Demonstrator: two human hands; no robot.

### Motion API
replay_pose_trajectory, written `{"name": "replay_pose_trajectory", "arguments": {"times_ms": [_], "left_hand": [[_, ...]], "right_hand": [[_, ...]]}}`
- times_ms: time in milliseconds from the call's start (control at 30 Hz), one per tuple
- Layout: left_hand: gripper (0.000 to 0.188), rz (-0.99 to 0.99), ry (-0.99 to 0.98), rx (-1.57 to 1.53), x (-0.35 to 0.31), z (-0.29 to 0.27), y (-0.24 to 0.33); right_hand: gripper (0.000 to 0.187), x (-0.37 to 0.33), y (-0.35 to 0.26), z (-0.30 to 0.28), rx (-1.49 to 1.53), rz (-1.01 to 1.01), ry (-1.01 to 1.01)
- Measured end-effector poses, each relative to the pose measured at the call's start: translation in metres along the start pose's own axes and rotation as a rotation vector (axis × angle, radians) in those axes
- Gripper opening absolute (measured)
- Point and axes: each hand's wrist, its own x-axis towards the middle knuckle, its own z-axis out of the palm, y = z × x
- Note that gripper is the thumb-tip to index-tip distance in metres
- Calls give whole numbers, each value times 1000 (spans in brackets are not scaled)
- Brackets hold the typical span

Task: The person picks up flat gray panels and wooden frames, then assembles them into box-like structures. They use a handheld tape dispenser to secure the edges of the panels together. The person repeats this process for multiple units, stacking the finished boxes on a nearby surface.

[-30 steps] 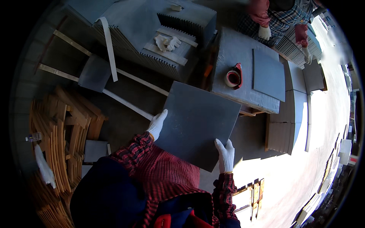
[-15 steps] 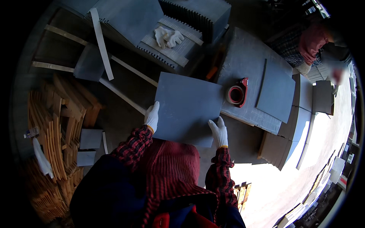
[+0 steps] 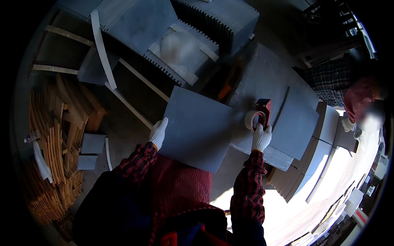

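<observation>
My left hand point(image 3: 158, 132), in a white glove, grips the left edge of a square grey panel point(image 3: 196, 125). The panel lies tilted in front of my body, its lower edge near my reddish apron point(image 3: 184, 180). To the right, my gloved right hand point(image 3: 261, 138) is closed round a red tape dispenser point(image 3: 264, 107) with a pale roll of tape on it. Its fingertips are partly hidden by the roll. Beneath the dispenser is a grey, film-covered stack point(image 3: 244, 141), and another grey panel point(image 3: 296, 125) lies on top of that stack.
Wooden slats point(image 3: 57, 143) are piled on the left. Grey stacks with toothed edges point(image 3: 230, 20) stand at the far side. Long pale strips point(image 3: 103, 49) cross the far left. Boxes point(image 3: 301, 162) stand to the right, and another person point(image 3: 361, 96) bends at the far right.
My right hand has let go of the panel's right edge, moved right and taken hold of the tape dispenser, which has tilted up. My left hand still holds the panel. The other person has shifted.
</observation>
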Motion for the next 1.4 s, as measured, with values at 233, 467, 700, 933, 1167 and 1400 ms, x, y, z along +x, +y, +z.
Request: {"name": "replay_pose_trajectory", "arguments": {"times_ms": [233, 467, 700, 933, 1167, 1400], "left_hand": [[54, 182, 92, 300, -1, 69, 25], [62, 103, 60, 499, -12, 148, 56], [61, 23, -64, 501, -1, 157, 39], [46, 1020, -293, 1672, 27, 114, -17], [54, 1330, -146, 1843, 25, 95, -45], [50, -266, -463, -319, 22, 102, -13]], "right_hand": [[43, 167, -84, 7, -49, -280, 20], [73, 223, -82, 37, -94, -466, 25], [78, 43, -209, 58, 17, -804, -1], [116, 4, -301, 294, 123, -494, -509], [47, 5, -298, 273, 661, -188, -646], [36, -77, -157, 3, 297, -299, -153]]}}
